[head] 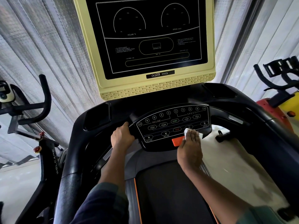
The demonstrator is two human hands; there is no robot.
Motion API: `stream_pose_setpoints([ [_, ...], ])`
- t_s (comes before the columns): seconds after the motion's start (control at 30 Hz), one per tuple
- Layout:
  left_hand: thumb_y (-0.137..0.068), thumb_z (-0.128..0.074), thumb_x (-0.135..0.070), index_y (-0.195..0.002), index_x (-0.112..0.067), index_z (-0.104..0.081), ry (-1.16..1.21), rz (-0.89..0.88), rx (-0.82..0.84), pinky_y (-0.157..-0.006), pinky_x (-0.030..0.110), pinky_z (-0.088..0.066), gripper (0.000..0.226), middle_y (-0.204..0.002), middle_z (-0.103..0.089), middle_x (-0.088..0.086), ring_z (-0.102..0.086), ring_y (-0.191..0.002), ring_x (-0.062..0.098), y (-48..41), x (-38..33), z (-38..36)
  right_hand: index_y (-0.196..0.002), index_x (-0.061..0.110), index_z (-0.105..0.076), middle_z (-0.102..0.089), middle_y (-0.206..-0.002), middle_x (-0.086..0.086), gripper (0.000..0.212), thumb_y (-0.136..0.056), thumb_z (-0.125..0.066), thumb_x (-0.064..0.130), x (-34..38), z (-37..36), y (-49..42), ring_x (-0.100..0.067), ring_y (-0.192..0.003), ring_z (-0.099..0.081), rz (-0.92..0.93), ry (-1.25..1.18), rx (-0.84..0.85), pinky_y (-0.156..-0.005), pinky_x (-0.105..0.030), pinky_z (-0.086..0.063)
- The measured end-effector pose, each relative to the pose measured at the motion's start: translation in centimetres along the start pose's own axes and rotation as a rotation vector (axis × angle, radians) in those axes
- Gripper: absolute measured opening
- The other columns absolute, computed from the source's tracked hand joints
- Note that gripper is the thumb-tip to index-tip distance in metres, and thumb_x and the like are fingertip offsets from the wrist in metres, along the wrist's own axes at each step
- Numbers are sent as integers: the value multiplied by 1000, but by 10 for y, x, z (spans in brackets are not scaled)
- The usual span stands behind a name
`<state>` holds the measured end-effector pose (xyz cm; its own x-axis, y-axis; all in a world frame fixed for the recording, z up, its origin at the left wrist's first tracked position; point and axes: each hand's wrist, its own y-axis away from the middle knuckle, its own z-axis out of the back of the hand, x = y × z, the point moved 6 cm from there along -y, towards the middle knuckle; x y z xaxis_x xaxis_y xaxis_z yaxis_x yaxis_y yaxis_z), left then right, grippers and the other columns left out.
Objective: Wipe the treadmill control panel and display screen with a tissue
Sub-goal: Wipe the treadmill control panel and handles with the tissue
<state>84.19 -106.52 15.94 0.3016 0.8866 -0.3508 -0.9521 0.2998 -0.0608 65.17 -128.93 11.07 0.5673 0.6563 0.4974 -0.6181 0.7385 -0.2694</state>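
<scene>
Wiping across the buttons

Right hand [190, 147] presses the tissue [187, 130] flat-fingered on the control panel [163, 125], lower centre-right; left hand [122, 136] clenches the console edge [133, 118]. Firm pressure may trigger a button or dislodge the orange tab [177, 141]

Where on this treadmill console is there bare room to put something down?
The left pocket and right pocket, below the display screen, look bare. The control panel is crowded: the right hand presses the tissue there, the left hand grips its edge.
</scene>
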Motion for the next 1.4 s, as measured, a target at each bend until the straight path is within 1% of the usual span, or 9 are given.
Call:
stream_pose_setpoints([
  [0.2,-70,-66,-20,-88,-24,-45,-5,9,8,-62,34,-46,28,-84,-66,7,-65,-81,37,-1,0,-2,-144,-1,-48,-49,-149,-19,55,-97,-29,22,2,5,10,-29,-143,-41,91,-34,-21,-121,-42,-30],
  [0.37,-69,-64,-19,-89,-25,-44,-5,4,13,-62,35,-46,29,-85,-66,8,-65,-83,38,-1,2,-3,-143,3,-51,-52,-148,-14,56,-95,-30,22,27,1,27,-25,-141,-44,261,47,9,-120,-28,-17],
  [0.5,-70,-64,-17,-88,-25,-42,-2,4,15,-62,35,-46,29,-85,-67,8,-65,-82,38,-1,1,-2,-146,1,-47,-47,-151,-16,59,-97,-24,25,31,-5,28,-26,-144,-39,171,8,4,-122,-37,-24],
  [0.77,-70,-63,-16,-87,-22,-45,1,-6,10,-62,36,-49,25,-84,-66,8,-64,-81,38,-1,1,-1,-149,4,-43,-41,-155,-13,57,-99,-24,25,37,-12,39,-23,-149,-31,228,-18,35,-124,-34,-16],
  [0.87,-71,-62,-16,-88,-22,-45,2,-21,8,-63,36,-49,25,-84,-66,9,-64,-81,38,-1,1,-2,-151,7,-39,-39,-157,-11,56,-100,-27,24,47,-15,49,-22,-150,-27,394,-13,72,-124,-37,-22],
  [1.0,-72,-62,-16,-89,-21,-46,0,-23,-1,-61,36,-47,25,-82,-65,8,-64,-80,38,-1,1,-2,-152,5,-38,-38,-158,-12,56,-100,-28,22,44,-15,52,-22,-151,-26,339,-10,75,-123,-41,-25],
  [1.1,-72,-63,-16,-90,-21,-46,12,-29,2,-60,34,-43,24,-80,-63,7,-63,-80,38,-2,1,-2,-153,8,-37,-36,-159,-10,52,-103,-32,21,65,-26,70,-20,-152,-24,536,-26,143,-123,-38,-24],
  [1.27,-72,-65,-20,-91,-19,-44,56,-78,94,-60,35,-45,29,-83,-63,7,-63,-78,37,-4,8,-2,-155,10,-33,-34,-161,-8,53,-102,-32,20,68,-25,77,-19,-153,-21,528,-42,137,-122,-40,-27],
  [1.4,-66,-78,-20,-98,-17,-47,125,-101,241,-63,33,-44,45,-88,-65,7,-64,-84,32,-10,10,-1,-154,10,-36,-35,-160,-8,53,-102,-38,18,88,-32,81,-18,-153,-21,736,-79,223,-121,-39,-29],
])
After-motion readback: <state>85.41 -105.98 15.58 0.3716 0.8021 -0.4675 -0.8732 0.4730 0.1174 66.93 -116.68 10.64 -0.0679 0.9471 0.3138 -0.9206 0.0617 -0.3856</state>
